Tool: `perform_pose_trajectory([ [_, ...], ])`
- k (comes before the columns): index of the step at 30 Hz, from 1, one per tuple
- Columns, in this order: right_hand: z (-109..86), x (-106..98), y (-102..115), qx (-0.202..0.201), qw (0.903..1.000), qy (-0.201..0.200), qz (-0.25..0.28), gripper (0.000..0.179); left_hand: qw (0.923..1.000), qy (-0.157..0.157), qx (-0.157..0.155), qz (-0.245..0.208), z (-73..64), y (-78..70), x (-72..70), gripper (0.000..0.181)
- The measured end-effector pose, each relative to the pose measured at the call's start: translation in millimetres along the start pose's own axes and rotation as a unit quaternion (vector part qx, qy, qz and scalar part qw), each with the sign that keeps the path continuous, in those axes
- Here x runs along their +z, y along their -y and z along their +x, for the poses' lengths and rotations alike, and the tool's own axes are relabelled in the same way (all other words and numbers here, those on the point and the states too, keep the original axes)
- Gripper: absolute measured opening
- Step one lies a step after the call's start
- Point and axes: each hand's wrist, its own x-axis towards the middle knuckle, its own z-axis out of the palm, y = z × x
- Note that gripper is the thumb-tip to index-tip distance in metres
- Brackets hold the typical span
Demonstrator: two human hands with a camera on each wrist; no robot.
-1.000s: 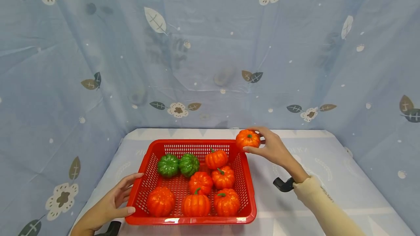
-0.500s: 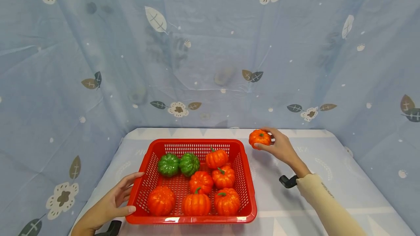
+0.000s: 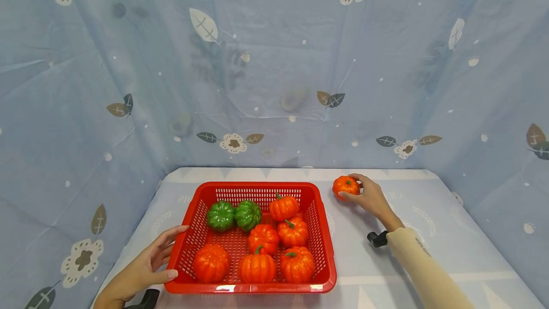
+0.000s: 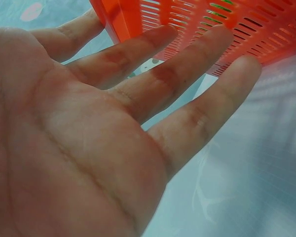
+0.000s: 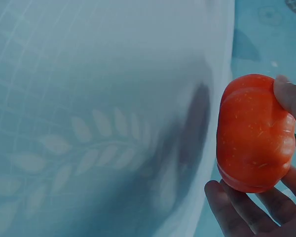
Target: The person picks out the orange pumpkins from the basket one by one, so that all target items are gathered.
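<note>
Beyond the basket's right back corner, my right hand (image 3: 370,198) holds a small orange pumpkin (image 3: 345,187) between thumb and fingers, low over the table. The right wrist view shows this orange pumpkin (image 5: 255,133) on its side, its green stem toward the palm. My left hand (image 3: 147,266) touches the left side of a red plastic basket (image 3: 250,289), thumb and fingertips at the rim. In the left wrist view its fingers (image 4: 195,74) reach out fairly straight against the slotted wall. Inside the basket are two green pumpkins (image 3: 220,216) and several orange pumpkins (image 3: 257,268).
The table (image 3: 386,266) has a pale patterned cover, and its surface extends right of the basket. A blue curtain (image 3: 274,70) with flowers and leaves encloses the back and sides. A black wrist mount (image 3: 377,239) hangs by the right sleeve (image 3: 424,266).
My right hand has carried the orange pumpkin from over the basket's right back corner rightward and down toward the table. The left hand and basket have stayed in place.
</note>
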Motion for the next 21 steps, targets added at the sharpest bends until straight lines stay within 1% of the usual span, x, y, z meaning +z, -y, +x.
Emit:
perform_pose_trajectory([
  [7, 3.5, 7.0, -8.7, 0.024, 0.9997, 0.006, 0.006, 0.078, 0.9999, -0.006, -0.010, -0.002, -0.3, -0.7, 1.1, 0.082],
  [12, 3.9, 10.5, -13.5, 0.020, 0.9997, 0.001, 0.012, 0.075, 0.9999, -0.007, -0.015, -0.002, 0.5, -1.1, 1.8, 0.082],
  [18, 3.7, 8.5, -14.4, 0.034, 0.9992, 0.015, 0.015, 0.077, 0.9997, -0.010, -0.020, 0.001, 1.1, -3.5, 2.5, 0.081],
  [21, 3.3, 6.2, -12.9, 0.033, 0.9992, 0.021, 0.011, 0.079, 0.9997, -0.012, -0.022, 0.002, 1.1, -5.1, 2.7, 0.079],
])
